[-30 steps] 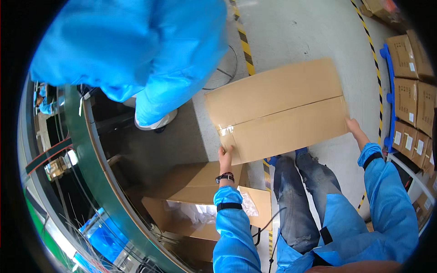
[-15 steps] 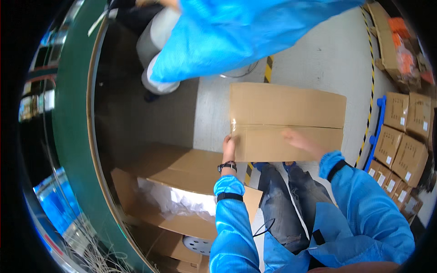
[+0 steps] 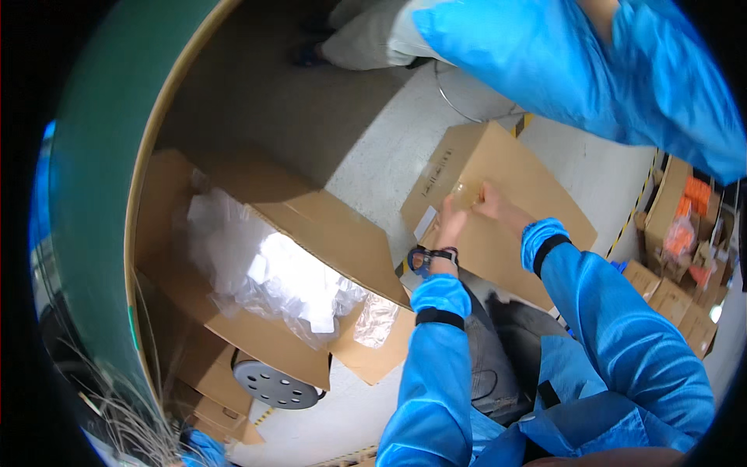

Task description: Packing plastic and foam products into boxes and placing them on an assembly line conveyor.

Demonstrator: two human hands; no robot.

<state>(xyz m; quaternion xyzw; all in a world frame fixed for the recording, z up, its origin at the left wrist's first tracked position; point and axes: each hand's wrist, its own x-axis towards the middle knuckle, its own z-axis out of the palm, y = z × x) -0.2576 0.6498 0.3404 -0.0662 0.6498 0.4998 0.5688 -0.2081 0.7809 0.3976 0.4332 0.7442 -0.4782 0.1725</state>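
A closed brown cardboard carton (image 3: 537, 210) stands tilted in the view in front of my legs. Clear, shiny packing tape (image 3: 465, 191) lies over its edge, near the end that faces left. My left hand (image 3: 450, 223), a watch at its wrist, is closed at that edge; what its fingers grip, if anything, is hidden. Close beside it my right hand (image 3: 498, 208) is closed over the carton top, its fingertips at the tape, seemingly pinching it.
To the left, an open carton (image 3: 311, 226) holds crumpled clear plastic bags (image 3: 272, 265). Under it shows a round grey stool seat (image 3: 276, 385) with holes. A green table (image 3: 117, 156) edges the left. A person in blue (image 3: 537, 62) stands beyond my carton. Stacked cartons (image 3: 677, 303) lie right.
My view has swung left and down. The carton now appears turned, with its printed end showing. My right hand has come from the carton's middle to beside my left hand at the taped edge.
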